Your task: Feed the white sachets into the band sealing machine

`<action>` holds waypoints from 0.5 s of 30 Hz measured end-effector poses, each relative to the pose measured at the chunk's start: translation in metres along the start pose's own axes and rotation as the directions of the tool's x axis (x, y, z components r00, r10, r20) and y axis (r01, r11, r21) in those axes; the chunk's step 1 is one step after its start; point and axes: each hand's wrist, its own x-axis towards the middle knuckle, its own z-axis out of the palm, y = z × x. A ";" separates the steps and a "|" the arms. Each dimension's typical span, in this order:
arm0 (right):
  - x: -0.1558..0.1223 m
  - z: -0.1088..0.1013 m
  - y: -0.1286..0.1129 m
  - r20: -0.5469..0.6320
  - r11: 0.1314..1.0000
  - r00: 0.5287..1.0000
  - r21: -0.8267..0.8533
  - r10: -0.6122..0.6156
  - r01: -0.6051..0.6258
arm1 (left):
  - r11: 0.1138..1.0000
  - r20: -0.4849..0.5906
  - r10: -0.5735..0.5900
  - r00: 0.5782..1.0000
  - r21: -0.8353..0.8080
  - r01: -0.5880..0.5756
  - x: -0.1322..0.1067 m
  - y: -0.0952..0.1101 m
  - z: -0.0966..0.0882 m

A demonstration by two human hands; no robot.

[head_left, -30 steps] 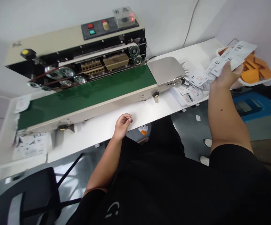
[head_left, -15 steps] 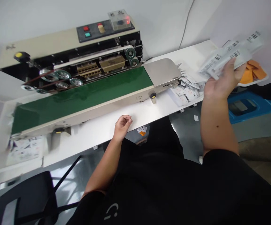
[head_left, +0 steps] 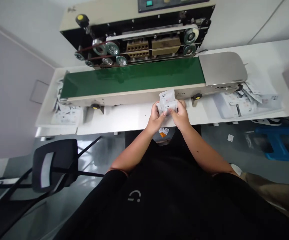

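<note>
Several small white printed sachets (head_left: 167, 96) are bunched between my two hands, in front of the conveyor's near side. My left hand (head_left: 155, 119) grips them from the left, its thumb pressed on the front. From the right, my right hand (head_left: 181, 117) grips the same bunch, thumb on the lowest sachet. Behind them runs the green conveyor belt (head_left: 134, 78) of a band sealing machine (head_left: 144, 20), with pulleys and brass blocks along it. The backs of the sachets and some fingertips are hidden.
A clear bin (head_left: 224, 108) with more sachets stands right of the metal end plate (head_left: 221, 68). Another bin (head_left: 80, 116) with sachets sits at the left. A black chair (head_left: 70, 163) is lower left, a blue stool (head_left: 279, 143) lower right. Someone's trouser leg (head_left: 271, 190) shows at right.
My right hand has brought the sachets from above the right end of the table to the middle. My left hand has closed on them too. The view has swung to the right.
</note>
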 end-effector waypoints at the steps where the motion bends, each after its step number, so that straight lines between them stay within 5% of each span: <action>1: 0.002 0.001 0.005 0.032 0.999 0.999 -0.046 0.001 0.001 | 1.000 -0.020 -0.002 1.000 0.008 0.002 0.001 -0.003 -0.008; 6: 0.001 0.005 0.011 0.254 0.991 0.967 -0.130 0.009 0.025 | 0.999 -0.130 -0.047 0.990 0.008 0.048 0.004 -0.005 -0.031; 15: 0.002 0.002 0.007 0.275 0.950 0.961 -0.306 0.026 0.062 | 0.996 -0.294 -0.090 0.952 -0.004 0.093 0.012 -0.003 -0.033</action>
